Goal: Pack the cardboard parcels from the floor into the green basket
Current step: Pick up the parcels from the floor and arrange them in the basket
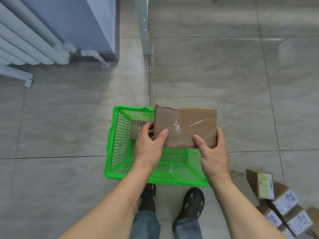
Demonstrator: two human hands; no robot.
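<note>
A flat brown cardboard parcel (185, 126) wrapped in clear tape hangs above the right half of the green basket (114, 145). My left hand (149, 145) grips its left edge, thumb on top. My right hand (212, 150) grips its right lower corner, thumb on top and fingers round the side. Inside the basket, at its far left, lies another taped parcel (137, 129), partly hidden by my left hand. Several cardboard parcels (283, 209) with white labels lie in a heap on the floor at the lower right.
The basket stands on a tiled floor just ahead of my feet in dark sandals (194, 202). A white radiator (29, 42) and a grey cabinet (96, 26) are at the back left. A grey metal post (145, 26) stands behind the basket.
</note>
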